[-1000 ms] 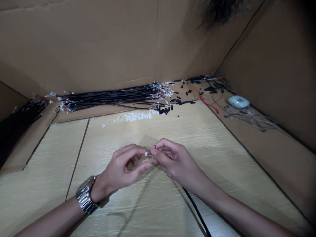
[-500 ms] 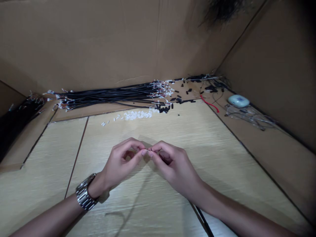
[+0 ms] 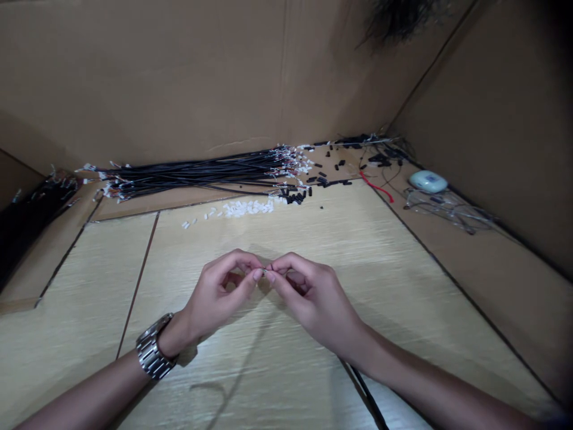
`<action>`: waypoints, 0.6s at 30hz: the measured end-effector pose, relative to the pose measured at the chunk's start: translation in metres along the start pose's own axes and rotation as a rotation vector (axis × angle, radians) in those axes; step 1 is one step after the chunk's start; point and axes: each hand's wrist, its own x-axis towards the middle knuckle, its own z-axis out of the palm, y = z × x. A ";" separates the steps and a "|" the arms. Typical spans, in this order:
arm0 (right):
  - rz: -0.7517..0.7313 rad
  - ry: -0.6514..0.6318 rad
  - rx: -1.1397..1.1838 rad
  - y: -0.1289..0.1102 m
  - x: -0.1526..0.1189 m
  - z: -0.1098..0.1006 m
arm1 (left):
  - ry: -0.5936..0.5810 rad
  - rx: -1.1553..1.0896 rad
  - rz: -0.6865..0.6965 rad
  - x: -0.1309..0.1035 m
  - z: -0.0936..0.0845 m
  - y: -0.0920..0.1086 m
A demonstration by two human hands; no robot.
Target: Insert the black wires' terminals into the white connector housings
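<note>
Where the left hand (image 3: 210,298) and the right hand (image 3: 317,298) are facing each other: I am making out a tiny, thin, dark wire end (image 3: 264,270), mostly hidden, lying between both sets of fingertips.
Left thumb and forefinger: pinching narrowly at the left side of the wire end; what they are enclosing, I cannot tell.
Right thumb and forefinger: gripping the wire end from the right, just beside the left fingertips.
Wire axis: running roughly left to right, so neither hand is sitting clearly nearer.
Round black sheathed cable (image 3: 369,397): emerging beneath the right forearm (image 3: 430,382) and running nearward; the forearm is hiding any link to the wire.
Small white plastic pieces (image 3: 250,208): lying in a loose pile beyond the hands, on the far side.
</note>
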 end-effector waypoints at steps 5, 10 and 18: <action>0.020 -0.038 0.042 -0.002 0.001 -0.001 | 0.014 0.012 0.030 -0.001 0.000 0.001; 0.050 -0.043 0.090 -0.003 0.002 -0.002 | 0.020 0.030 0.045 -0.002 -0.001 0.001; 0.053 -0.046 0.129 0.000 0.002 0.000 | 0.025 0.000 0.014 -0.002 -0.001 0.001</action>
